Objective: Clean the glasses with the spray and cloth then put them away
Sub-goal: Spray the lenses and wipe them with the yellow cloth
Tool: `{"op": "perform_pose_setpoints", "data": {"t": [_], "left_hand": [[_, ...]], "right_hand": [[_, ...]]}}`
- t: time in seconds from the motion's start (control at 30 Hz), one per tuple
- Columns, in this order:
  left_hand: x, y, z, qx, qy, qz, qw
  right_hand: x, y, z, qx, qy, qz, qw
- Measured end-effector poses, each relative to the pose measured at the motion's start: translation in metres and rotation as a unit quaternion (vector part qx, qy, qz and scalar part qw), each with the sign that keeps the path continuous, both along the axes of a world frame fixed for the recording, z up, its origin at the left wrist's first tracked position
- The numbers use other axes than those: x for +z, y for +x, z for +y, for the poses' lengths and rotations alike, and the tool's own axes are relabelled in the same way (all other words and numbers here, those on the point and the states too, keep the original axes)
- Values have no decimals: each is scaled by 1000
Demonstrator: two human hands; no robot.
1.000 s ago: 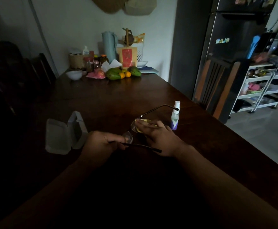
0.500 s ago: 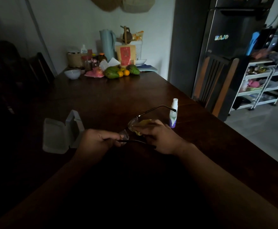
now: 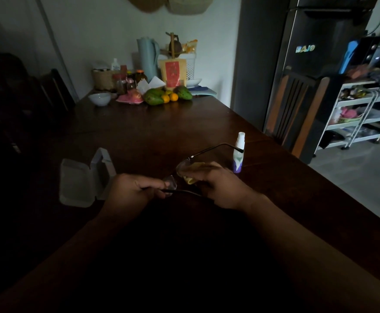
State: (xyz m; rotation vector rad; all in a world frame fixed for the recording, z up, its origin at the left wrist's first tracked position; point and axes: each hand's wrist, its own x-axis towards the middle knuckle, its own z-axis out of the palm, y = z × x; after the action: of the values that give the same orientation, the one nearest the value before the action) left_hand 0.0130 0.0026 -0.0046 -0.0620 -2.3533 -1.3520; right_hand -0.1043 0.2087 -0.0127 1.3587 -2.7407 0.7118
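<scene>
While your left hand [image 3: 130,190] steadies the glasses [image 3: 183,164] at the centre of the frame, your right hand [image 3: 218,188] works the yellow cloth [image 3: 190,180] on one lens. Your left fingers are curled tight round the near temple, right by the lens at that end. That gives you a firm handle and keeps your skin off most of the glass. Your right thumb and fingers are pressed together on the cloth with the other lens caught in its fold, so both faces get rubbed at once. The far temple stands open toward the right of centre, its tip crossing in front of the spray [image 3: 238,154]; I cannot tell whether it touches the bottle. The glasses appear lifted clear of the table [image 3: 162,136], held between your two hands.

The spray stands upright just beyond your right hand, close enough to reach if a lens needs more. The case [image 3: 80,184] lies open left of centre, just beside your left hand, ready to take the glasses.

By my reading you are in the wiping step, with the lens by your left fingers likely next. For that you will need to shift your hold toward the cleaned side. Keep the pressure light, since a frame this thin could bend at the hinge. The fruit [image 3: 162,96] at the top of the frame is well apart.
</scene>
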Motion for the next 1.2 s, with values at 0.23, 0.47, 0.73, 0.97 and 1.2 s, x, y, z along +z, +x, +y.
{"op": "perform_pose_setpoints", "data": {"t": [0.23,0.47,0.73,0.97,1.2], "left_hand": [[-9,-5,-7,-7,-15,1,1000],[-12,-7,-9,-11,-30,9,999],[-10,-7,-8,-5,-36,11,999],[-11,-9,-13,-1,-24,1,1000],[3,-7,-16,-42,-117,-24,992]], "right_hand": [[-3,1,-4,-36,-22,-5,999],[-3,5,-4,21,-81,-76,994],[-5,3,-3,1,-72,-65,995],[-4,-5,-3,5,-112,-10,994],[-5,-6,0,-42,-169,-18,984]]}}
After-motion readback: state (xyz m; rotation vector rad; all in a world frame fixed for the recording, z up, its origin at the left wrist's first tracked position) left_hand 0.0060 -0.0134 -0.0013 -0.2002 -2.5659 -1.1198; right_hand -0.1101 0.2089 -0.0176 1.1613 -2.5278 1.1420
